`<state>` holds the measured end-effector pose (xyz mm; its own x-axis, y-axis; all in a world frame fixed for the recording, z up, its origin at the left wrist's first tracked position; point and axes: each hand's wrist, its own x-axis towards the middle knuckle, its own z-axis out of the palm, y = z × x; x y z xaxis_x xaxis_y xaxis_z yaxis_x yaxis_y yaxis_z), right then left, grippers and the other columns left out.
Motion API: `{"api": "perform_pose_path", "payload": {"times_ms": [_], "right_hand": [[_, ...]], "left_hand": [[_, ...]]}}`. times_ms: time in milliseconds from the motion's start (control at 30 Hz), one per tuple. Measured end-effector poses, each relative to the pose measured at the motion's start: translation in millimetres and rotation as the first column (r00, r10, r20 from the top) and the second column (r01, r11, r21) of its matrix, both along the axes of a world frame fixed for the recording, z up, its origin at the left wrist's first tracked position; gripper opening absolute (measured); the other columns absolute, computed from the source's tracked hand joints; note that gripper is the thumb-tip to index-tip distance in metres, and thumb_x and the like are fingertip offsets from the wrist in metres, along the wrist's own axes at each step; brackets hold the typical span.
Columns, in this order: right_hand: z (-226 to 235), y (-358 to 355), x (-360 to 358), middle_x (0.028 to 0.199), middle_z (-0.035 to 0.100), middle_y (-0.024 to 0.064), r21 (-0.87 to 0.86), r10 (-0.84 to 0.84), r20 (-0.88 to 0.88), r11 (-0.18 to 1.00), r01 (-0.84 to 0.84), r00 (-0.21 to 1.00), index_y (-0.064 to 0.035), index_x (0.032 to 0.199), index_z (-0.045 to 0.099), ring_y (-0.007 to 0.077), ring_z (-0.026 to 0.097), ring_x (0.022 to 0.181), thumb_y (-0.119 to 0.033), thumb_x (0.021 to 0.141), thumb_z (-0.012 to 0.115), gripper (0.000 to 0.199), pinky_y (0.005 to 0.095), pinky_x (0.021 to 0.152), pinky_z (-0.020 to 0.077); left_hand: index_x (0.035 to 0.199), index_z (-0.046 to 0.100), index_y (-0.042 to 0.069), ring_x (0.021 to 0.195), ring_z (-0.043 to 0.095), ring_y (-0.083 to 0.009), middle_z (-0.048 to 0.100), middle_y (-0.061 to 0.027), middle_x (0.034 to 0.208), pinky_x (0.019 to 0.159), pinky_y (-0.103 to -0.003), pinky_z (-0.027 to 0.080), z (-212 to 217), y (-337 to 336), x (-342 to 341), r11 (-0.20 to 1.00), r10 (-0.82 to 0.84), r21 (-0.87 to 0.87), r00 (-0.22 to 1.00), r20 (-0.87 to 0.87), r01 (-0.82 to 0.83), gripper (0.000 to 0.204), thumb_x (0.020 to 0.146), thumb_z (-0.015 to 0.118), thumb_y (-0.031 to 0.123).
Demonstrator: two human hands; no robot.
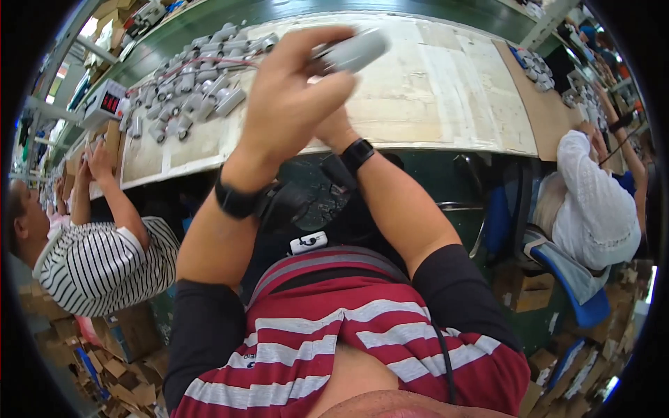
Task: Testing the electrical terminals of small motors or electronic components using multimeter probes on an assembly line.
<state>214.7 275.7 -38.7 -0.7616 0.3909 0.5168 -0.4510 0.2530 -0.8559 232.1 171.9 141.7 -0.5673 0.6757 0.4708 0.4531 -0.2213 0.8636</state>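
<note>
Chin [390, 405] and striped shirt [293, 324] lie nearest; beyond them the left hand [289, 104] grasps a grey part [361, 50] between thumb and fingers, above the pale surface [453, 90]. Behind it, the right hand [334, 128] is mostly hidden, so I cannot tell what it grips. Judging by its smooth look, the blurred part should be light, stiff and slightly slippery, best held around its rounded body, like the grey pieces [228, 102] heaped at the surface's left.
</note>
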Motion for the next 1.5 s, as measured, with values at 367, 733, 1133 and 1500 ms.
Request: {"api": "perform_pose_path", "payload": {"times_ms": [367, 733, 1133, 1500], "right_hand": [[34.4, -10.0, 8.6, 0.087, 0.074, 0.0093, -0.357, 0.22, 0.373, 0.931, -0.079, 0.901, 0.0015, 0.1, 0.071, 0.0137, 0.069, 0.07, -0.02, 0.098, 0.072, 0.021, 0.0253, 0.059, 0.0566], [37.5, -17.7, 5.1, 0.087, 0.074, 0.0096, -0.347, 0.18, 0.355, 0.936, -0.049, 0.918, 0.0021, 0.1, 0.072, 0.0139, 0.07, 0.07, -0.019, 0.098, 0.072, 0.021, 0.0249, 0.061, 0.0575], [39.2, -25.6, -14.8, 0.082, 0.074, 0.0056, -0.248, 0.146, 0.387, 0.968, -0.049, 0.911, 0.001, 0.096, 0.074, 0.0094, 0.067, 0.065, -0.019, 0.096, 0.074, 0.02, 0.0233, 0.06, 0.0551], [37.7, -30.3, -14.5, 0.077, 0.072, 0.0038, -0.196, 0.096, 0.401, 0.981, -0.017, 0.911, -0.0002, 0.095, 0.074, 0.0087, 0.066, 0.062, -0.02, 0.095, 0.076, 0.02, 0.0231, 0.058, 0.054]], "left_hand": [[0.132, 0.057, -0.003, 0.108, 0.066, -0.0173, 0.068, -0.012, 0.121, 0.1, -0.03, 0.052, -133.5, -126.9, -78.7, 0.99, -0.002, 0.116, 0.824, 0.567, -0.077, 0.049, 0.087, 0.076, 0.003], [0.132, 0.056, -0.003, 0.109, 0.067, -0.0179, 0.069, -0.015, 0.124, 0.1, -0.031, 0.053, -155.4, -125.2, -102.2, 0.988, -0.129, 0.142, 0.784, 0.607, 0.053, 0.045, 0.092, 0.074, 0.008], [0.135, 0.053, -0.002, 0.116, 0.066, -0.0252, 0.067, -0.0201, 0.129, 0.103, -0.04, 0.053, -156.2, -126.2, -107.2, 0.979, -0.174, 0.197, 0.719, 0.673, 0.052, 0.043, 0.095, 0.069, 0.006], [0.138, 0.051, 0.001, 0.125, 0.063, -0.0335, 0.062, -0.0262, 0.136, 0.109, -0.045, 0.049, -158.2, -126.4, -107.1, 0.989, -0.129, 0.135, 0.762, 0.634, 0.054, 0.046, 0.096, 0.066, 0.012]]}}
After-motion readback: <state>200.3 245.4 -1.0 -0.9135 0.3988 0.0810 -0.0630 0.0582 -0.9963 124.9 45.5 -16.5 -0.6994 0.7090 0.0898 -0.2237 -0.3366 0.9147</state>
